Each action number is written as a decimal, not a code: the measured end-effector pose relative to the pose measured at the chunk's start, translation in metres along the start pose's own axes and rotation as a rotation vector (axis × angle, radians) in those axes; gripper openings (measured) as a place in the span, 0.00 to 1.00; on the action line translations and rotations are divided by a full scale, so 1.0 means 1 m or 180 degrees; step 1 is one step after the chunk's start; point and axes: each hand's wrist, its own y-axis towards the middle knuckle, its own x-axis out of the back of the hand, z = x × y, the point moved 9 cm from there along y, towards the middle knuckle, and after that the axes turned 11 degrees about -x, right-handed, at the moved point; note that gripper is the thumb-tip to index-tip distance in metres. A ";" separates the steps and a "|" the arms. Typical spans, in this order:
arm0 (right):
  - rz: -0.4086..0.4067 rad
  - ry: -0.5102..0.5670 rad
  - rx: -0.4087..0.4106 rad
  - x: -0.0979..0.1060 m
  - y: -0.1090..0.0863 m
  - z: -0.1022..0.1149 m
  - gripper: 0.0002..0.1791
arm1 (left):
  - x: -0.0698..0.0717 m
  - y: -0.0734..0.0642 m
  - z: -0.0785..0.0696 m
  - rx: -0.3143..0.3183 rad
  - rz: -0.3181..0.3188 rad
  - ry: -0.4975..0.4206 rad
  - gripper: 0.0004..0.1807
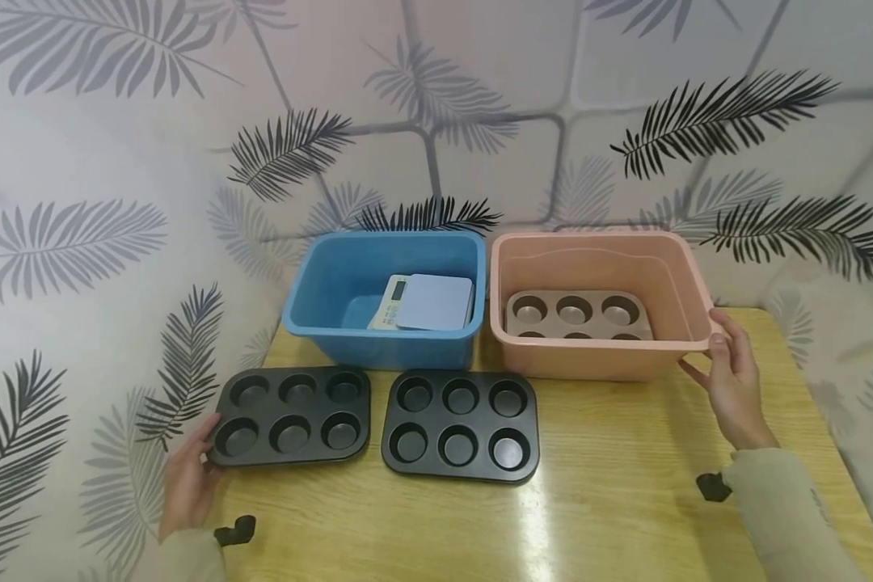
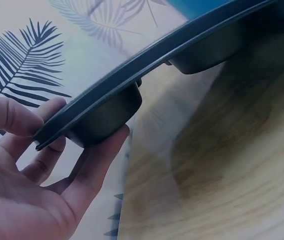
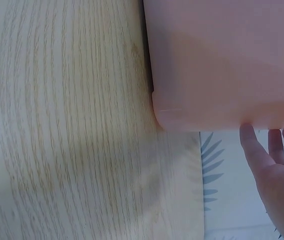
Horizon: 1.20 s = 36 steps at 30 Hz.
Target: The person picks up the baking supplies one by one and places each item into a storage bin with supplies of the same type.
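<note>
At the left, my left hand (image 1: 189, 478) grips the near-left end of a dark six-cup muffin pan (image 1: 259, 421). In the left wrist view, the thumb lies at the pan's rim and fingers reach beneath, one against a cup's underside; that end is off the table. My right hand (image 1: 735, 386) holds the front right corner of a pink plastic basin (image 1: 575, 360), fingers at the rim and thumb lower on the wall. Inside that basin lies a brown muffin pan (image 1: 562, 312), its near part hidden by the front wall.
A second dark muffin pan (image 1: 460, 427) lies mid-table. Behind it, a blue basin (image 1: 393, 349) beside the pink one holds a white kitchen scale (image 1: 435, 302). Leaf-patterned fabric (image 1: 189, 162) surrounds the wooden table (image 1: 596, 485) at the back and sides.
</note>
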 end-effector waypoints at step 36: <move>-0.0003 -0.0084 -0.0022 0.002 0.000 -0.002 0.31 | -0.070 -0.051 -0.065 -0.0936 0.1153 -0.1384 0.27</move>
